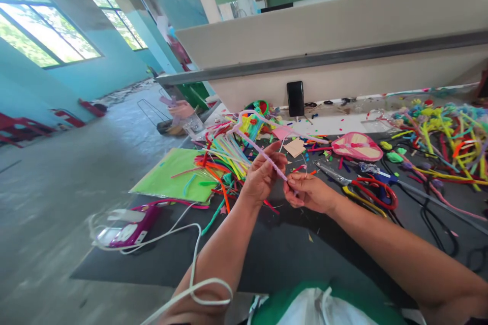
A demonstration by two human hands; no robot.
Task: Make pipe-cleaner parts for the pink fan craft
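1. One pale panel (335, 23) stands behind the table, its right end cut off by the picture's edge.
2. One dark tabletop (282, 254) lies below, partly hidden by two bare forearms, which reach forward and converge.
3. The left hand (263, 176) is raised, its thumb and fingers pinched on a lilac fuzzy stem; the right hand (310, 192) sits just beside it, its fingertips closed on the stem's near end. Some fingers of both are hidden.
4. Two masses of coloured stems, a right heap (442, 137) and a left bunch (229, 155), are too tangled to count.
5. One green packet (171, 175) lies left.
6. The single lilac fuzzy stem (254, 147) slants up-left above the table, then bends back rightward; its far end is unclear.
7. One pink heart-shaped piece (357, 146).
8. One black phone (295, 99), upright against the panel.
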